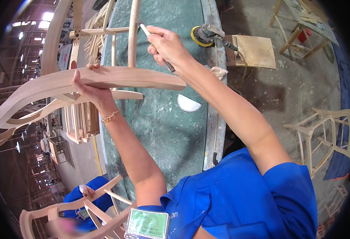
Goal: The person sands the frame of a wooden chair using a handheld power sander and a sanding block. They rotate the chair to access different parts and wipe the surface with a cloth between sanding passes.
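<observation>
My left hand [93,88] is wrapped around a broad curved leg of a bare wooden chair frame [143,77], with the thumb on the near side and fingertips showing over the far edge. The frame lies tipped over the left part of the green-topped workbench [159,131]. Closed around a slim hand tool [144,28] with a pale shaft and a dark lower end, my right hand [165,46] is above the bench. The tool's tip is beside an upright wooden rail [134,36]; I cannot tell whether they touch. A white half-round piece [189,103] lies on the bench.
A yellow-rimmed orbital sander [202,36] with a hose sits at the bench's right edge, near a crumpled pale cloth [218,72]. Wooden chair frames [322,131] stand on the right floor. At lower left, a person in blue [89,195] handles another chair frame [63,207].
</observation>
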`<state>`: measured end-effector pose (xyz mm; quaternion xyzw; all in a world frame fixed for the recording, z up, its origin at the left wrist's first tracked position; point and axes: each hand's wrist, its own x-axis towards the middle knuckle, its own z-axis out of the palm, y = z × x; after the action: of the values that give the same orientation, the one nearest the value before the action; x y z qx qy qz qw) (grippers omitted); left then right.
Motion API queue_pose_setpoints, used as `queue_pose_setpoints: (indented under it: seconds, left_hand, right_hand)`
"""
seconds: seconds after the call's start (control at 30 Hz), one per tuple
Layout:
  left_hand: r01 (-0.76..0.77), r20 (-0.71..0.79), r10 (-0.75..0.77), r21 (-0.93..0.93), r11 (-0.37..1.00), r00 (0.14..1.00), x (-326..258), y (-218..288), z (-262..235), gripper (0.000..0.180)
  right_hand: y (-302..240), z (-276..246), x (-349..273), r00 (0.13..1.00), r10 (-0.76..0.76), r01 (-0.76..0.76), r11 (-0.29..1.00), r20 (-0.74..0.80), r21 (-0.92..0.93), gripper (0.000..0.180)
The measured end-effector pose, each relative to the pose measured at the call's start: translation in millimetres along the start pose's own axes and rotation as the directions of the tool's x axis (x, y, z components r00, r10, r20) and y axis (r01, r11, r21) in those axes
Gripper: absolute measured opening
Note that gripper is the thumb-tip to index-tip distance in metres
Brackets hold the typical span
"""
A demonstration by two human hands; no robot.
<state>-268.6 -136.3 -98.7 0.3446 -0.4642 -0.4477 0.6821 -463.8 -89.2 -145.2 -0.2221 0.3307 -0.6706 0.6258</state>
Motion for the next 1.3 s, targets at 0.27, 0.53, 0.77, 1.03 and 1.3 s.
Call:
queue_pose_setpoints:
  seconds: [0.27, 0.53, 0.77, 1.03, 1.3]
  left_hand:
    - [0.023, 0.048, -0.023, -0.008, 1.0, 0.999, 7.5, 5.3, 1.0, 0.058]
    - [0.033, 0.007, -0.033, -0.035, 0.999, 0.999, 3.9, 16.1, -8.7, 0.046]
    - [0.012, 0.028, -0.011, -0.034, 0.999, 1.0, -2.2, 18.7, -11.7, 0.047]
    - [0.009, 0.007, -0.009, 0.071, 0.997, 1.0, -5.9, 1.4, -14.0, 0.043]
    - [0.014, -0.001, -0.014, 0.098, 0.995, 1.0, -0.9, -0.4, -11.3, 0.035]
  right_hand:
    - [-8.2, 8.4, 14.2, 0.997, 0.058, -0.061, 0.996, -0.047, -0.058, 0.045]
    - [10.3, 46.9, 31.6, 0.986, -0.076, 0.039, 0.971, -0.15, -0.236, 0.039]
    - [-3.9, 10.4, 61.6, 0.952, -0.236, 0.197, 0.96, -0.195, -0.196, 0.044]
    - [5.3, 17.2, -16.5, 0.992, -0.101, 0.104, 0.994, -0.069, 0.045, 0.047]
    - [2.7, 46.8, -4.9, 0.996, -0.045, 0.049, 0.998, -0.078, 0.048, 0.048]
